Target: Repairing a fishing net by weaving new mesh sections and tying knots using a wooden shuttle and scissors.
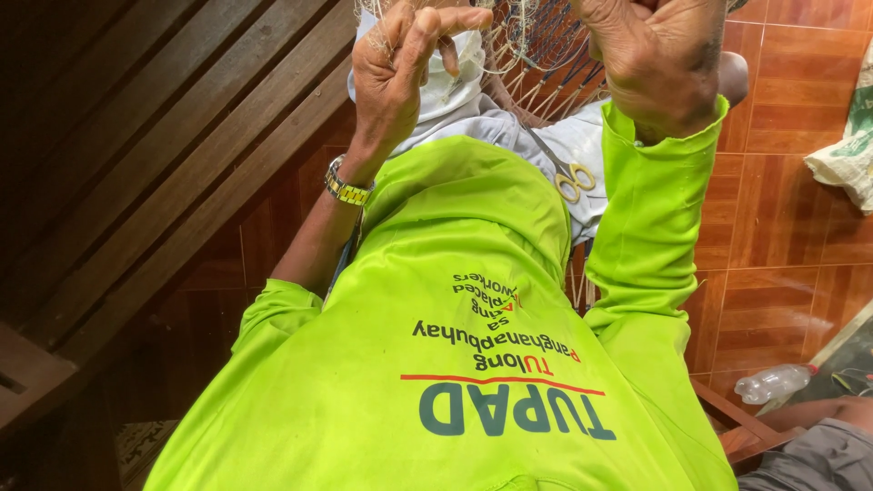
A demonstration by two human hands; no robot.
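My left hand is raised at the top of the view, thumb and fingers pinched on thin strands of a pale fishing net. A gold wristwatch sits on that wrist. My right hand is closed into a fist at the net's right side, apparently gripping the mesh; its fingers are partly cut off by the frame's top edge. The net hangs between both hands over my lap. Scissors with yellowish handles lie on my grey-clad lap below the net. I wear a bright green long-sleeved shirt.
Dark wooden planks slope along the left. Glossy reddish-brown floor tiles lie at the right, with a white sack at the right edge and a clear plastic bottle lower down. Another person's leg in grey cloth shows at bottom right.
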